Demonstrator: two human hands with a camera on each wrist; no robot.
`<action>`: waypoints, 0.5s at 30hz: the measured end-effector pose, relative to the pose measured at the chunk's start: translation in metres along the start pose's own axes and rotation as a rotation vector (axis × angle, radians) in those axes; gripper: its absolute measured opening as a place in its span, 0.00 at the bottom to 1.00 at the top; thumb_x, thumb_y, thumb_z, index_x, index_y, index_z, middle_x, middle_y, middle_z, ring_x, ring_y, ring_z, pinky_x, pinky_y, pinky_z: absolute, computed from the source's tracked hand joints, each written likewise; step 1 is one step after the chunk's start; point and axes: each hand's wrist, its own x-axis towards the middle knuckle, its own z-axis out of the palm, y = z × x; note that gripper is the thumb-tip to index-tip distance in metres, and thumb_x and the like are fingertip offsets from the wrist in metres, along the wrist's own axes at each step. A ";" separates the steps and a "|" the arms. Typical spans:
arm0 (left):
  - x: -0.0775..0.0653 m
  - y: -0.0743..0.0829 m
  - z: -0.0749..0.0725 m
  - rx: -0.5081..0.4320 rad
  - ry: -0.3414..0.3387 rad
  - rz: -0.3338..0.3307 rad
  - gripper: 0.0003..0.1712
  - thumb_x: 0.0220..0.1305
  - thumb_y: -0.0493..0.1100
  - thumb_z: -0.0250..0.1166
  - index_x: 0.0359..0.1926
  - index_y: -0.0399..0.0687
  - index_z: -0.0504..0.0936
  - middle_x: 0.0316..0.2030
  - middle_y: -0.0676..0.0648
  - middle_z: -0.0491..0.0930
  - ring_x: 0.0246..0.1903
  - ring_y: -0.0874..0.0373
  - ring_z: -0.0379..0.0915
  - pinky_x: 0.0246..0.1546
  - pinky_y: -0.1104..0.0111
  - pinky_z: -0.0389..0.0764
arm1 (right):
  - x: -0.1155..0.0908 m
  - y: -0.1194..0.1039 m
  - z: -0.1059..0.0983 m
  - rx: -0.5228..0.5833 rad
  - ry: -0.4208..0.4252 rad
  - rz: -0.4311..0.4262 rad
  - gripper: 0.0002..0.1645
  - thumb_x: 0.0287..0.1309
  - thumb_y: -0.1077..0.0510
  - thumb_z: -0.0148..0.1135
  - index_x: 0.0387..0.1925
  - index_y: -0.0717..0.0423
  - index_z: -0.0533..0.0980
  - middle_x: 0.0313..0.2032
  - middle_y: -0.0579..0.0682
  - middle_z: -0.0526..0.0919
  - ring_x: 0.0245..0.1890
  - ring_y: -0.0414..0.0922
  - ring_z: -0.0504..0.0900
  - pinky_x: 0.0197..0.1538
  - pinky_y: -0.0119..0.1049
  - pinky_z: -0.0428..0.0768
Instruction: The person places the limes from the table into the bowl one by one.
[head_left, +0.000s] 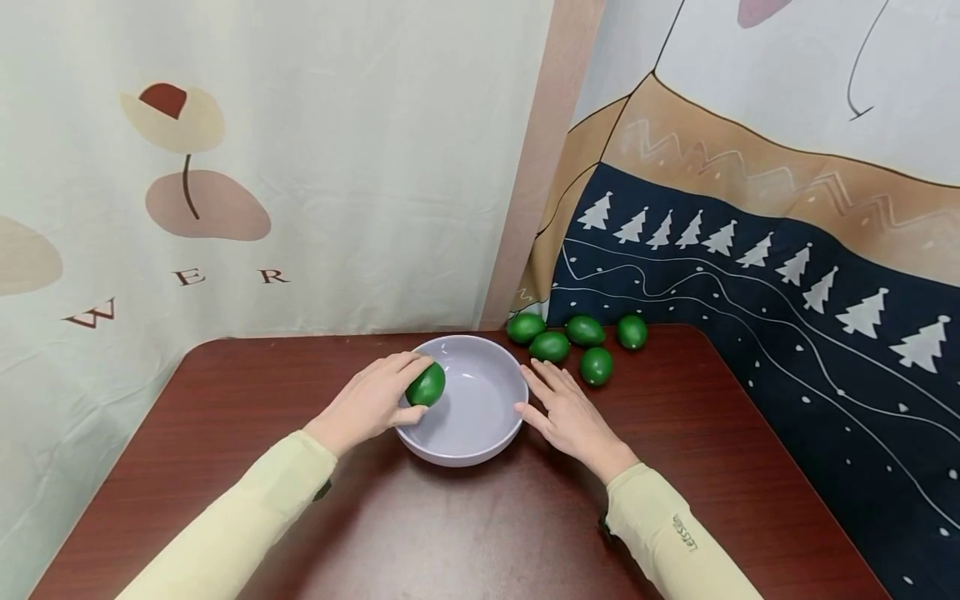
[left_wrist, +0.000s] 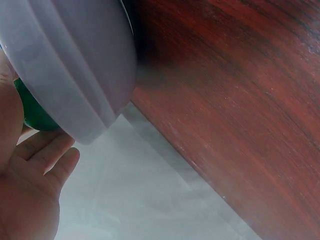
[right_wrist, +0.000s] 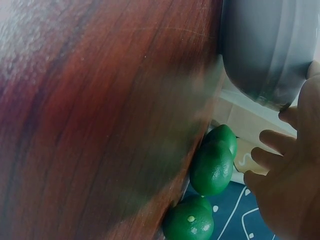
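Observation:
A pale lavender bowl [head_left: 465, 408] stands on the wooden table between the two hands. My left hand [head_left: 375, 396] reaches over the bowl's left rim and grips a green lime [head_left: 427, 385] between thumb and fingers, just inside the bowl. In the left wrist view, part of that lime [left_wrist: 36, 111] shows behind the bowl's outer wall [left_wrist: 75, 65]. My right hand [head_left: 566, 412] is at the bowl's right rim, fingers extended and thumb tip right by the edge. From the right wrist view, its fingertips lie close along the bowl's side [right_wrist: 270, 50].
Several loose limes [head_left: 549, 346] lie at the table's back right, beyond the right hand. A pale curtain [head_left: 337, 167] hangs behind the table [head_left: 480, 533]. To the right is a dark blue cloth [head_left: 750, 333] printed with white trees.

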 end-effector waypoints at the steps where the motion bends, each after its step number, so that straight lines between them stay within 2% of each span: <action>1: 0.000 0.000 0.000 -0.003 -0.002 0.003 0.38 0.52 0.48 0.77 0.64 0.42 0.78 0.56 0.43 0.79 0.52 0.46 0.78 0.56 0.53 0.79 | 0.000 0.000 0.000 0.000 0.000 0.000 0.41 0.72 0.41 0.59 0.78 0.54 0.63 0.77 0.61 0.62 0.78 0.61 0.57 0.79 0.57 0.53; 15: 0.005 0.003 0.006 -0.035 -0.040 0.054 0.34 0.51 0.45 0.76 0.61 0.42 0.80 0.53 0.46 0.81 0.46 0.51 0.79 0.52 0.58 0.81 | 0.000 0.001 0.001 0.000 -0.009 0.011 0.41 0.73 0.41 0.58 0.78 0.54 0.63 0.77 0.61 0.62 0.79 0.61 0.56 0.79 0.58 0.52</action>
